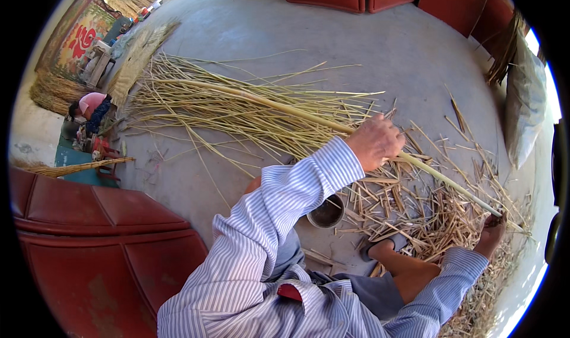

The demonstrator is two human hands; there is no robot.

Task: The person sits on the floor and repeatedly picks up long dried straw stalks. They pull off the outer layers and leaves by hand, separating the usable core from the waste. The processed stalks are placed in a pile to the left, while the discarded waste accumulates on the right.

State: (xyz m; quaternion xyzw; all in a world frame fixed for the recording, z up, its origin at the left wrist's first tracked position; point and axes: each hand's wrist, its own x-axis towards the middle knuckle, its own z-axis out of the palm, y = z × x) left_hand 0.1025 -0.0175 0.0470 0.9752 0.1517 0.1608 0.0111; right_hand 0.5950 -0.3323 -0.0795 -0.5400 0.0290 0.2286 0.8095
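- Head view: the long stalk (320,120) is gripped by the closed left hand (377,142) and is extended obliquely down to the right hand (491,234).
- The right hand is placed at the stalk's lower end; whether it is closed on the stalk, or a tool is held, cannot be told.
- Loose stalks (237,109) are spread beyond and left of the left hand; cut pieces (439,219) are heaped between the hands.
- Slippage could be caused by a loosened left grip; if a blade is present, the right fingers could be cut.
- The trailing length could be snagged by the loose stalks if pulled sharply.
- The bowl (326,224), below the left hand, could be tipped by a low sleeve sweep.
- The left fingertips are hidden, the right fingers are shadowed, and the bowl is partly covered by the sleeve (285,186).
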